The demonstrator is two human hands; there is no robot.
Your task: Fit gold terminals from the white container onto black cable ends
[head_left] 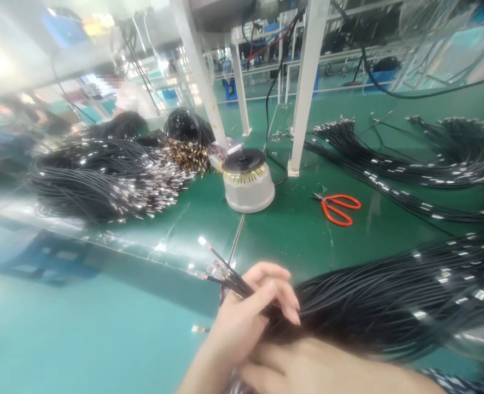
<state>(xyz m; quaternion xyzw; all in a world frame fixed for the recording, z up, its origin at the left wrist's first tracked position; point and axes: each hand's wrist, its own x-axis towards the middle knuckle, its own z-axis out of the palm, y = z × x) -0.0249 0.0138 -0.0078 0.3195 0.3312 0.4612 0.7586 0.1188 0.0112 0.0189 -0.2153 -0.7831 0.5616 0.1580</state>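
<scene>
My left hand (256, 301) is closed around a bundle of black cables (235, 280); their stripped, pale-tipped ends stick out past the thumb side toward the upper left. Just below it, my right hand (299, 364) is curled against the same cables, its fingertips blurred and partly hidden behind the left wrist. A few pale ends show under the right fingers. From both hands the long black cables (373, 295), marked with small white labels, run off to the right. One loose cable end (200, 329) pokes out left of my left wrist.
Orange-handled cutters (338, 208) lie on the green tabletop (283, 241). Behind my hands stands a white round device with a black top (248, 183), beside white posts (307, 82). Piles of cables lie at left (89, 175) and at back right (389, 164). A person (133, 98) sits farther back.
</scene>
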